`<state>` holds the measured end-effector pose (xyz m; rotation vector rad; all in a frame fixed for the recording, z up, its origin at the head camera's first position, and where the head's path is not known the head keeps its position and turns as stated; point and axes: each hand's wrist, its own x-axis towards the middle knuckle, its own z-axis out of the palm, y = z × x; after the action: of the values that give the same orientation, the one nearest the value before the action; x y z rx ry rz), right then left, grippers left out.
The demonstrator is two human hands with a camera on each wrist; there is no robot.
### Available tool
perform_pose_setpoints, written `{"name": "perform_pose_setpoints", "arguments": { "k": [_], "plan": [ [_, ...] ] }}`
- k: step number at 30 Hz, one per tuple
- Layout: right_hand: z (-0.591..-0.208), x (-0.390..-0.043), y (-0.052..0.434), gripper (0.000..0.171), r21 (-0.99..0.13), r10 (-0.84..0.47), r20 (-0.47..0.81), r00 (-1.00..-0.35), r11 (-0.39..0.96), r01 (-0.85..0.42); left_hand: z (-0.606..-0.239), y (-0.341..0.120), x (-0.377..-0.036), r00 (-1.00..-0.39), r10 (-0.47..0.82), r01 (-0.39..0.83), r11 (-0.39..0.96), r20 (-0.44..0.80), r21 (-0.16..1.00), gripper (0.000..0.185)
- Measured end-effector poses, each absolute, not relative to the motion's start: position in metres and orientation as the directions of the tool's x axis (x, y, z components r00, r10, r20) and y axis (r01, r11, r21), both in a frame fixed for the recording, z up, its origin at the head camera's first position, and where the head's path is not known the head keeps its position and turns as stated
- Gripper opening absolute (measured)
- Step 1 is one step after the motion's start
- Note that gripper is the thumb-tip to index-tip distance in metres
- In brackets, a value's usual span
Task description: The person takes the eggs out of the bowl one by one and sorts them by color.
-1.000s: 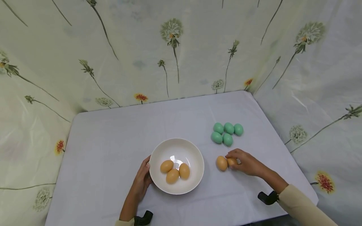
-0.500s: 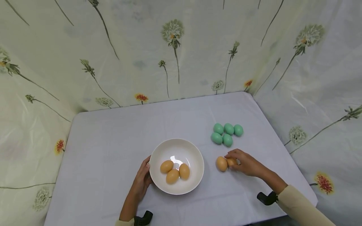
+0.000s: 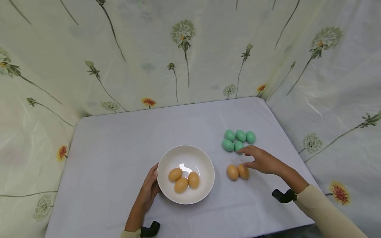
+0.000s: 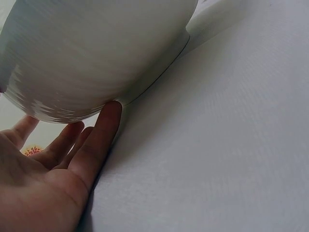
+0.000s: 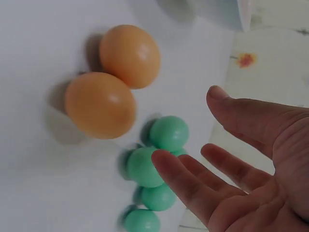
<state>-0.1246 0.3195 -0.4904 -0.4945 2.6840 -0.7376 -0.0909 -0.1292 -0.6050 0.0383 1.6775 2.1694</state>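
Observation:
A white bowl (image 3: 205, 160) sits near the front of the table with three orange eggs (image 3: 181, 184) inside. My left hand (image 3: 150, 188) rests flat against the bowl's left side, fingers (image 4: 99, 135) straight along its outer wall (image 4: 96, 53). Two more orange eggs (image 3: 237, 172) lie side by side on the cloth to the right of the bowl, also seen from the right wrist as orange eggs (image 5: 116, 79). My right hand (image 3: 259, 160) hovers open just above and behind them, holding nothing, its fingers (image 5: 193, 186) spread toward a cluster of several green eggs (image 3: 238, 140).
The table (image 3: 119, 145) wears a pale lavender cloth. Floral fabric walls (image 3: 184, 49) enclose it at the back and on both sides. The table's right edge lies close to my right forearm (image 3: 321, 205).
My right hand has let go of the orange egg it was touching and lifted up and back toward the green eggs. The left hand and the bowl have stayed put.

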Motion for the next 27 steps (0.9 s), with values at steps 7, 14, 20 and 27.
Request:
{"name": "perform_pose_setpoints", "arguments": {
  "k": [7,14,20,27],
  "plan": [
    [-0.461,-0.149,0.289,0.050,-0.578,-0.483,-0.171,-0.859,0.755,-0.310,-0.606,-0.130,-0.091,-0.922,0.320,-0.292,-0.206,-0.218,0.934,0.052],
    [-0.448,-0.168,0.239,0.046,-0.607,-0.609,-0.185,-0.771,0.688,-0.398,-0.605,-0.129,-0.091,-0.922,0.316,-0.297,-0.211,-0.222,0.931,0.051],
    [-0.449,-0.182,0.197,0.045,-0.617,-0.726,-0.205,-0.656,0.616,-0.489,-0.607,-0.130,-0.092,-0.923,0.317,-0.295,-0.215,-0.219,0.931,0.051],
    [-0.454,-0.194,0.158,0.040,-0.632,-0.842,-0.170,-0.512,0.492,-0.599,-0.607,-0.131,-0.093,-0.923,0.307,-0.301,-0.198,-0.233,0.933,0.054]
  ]
}}
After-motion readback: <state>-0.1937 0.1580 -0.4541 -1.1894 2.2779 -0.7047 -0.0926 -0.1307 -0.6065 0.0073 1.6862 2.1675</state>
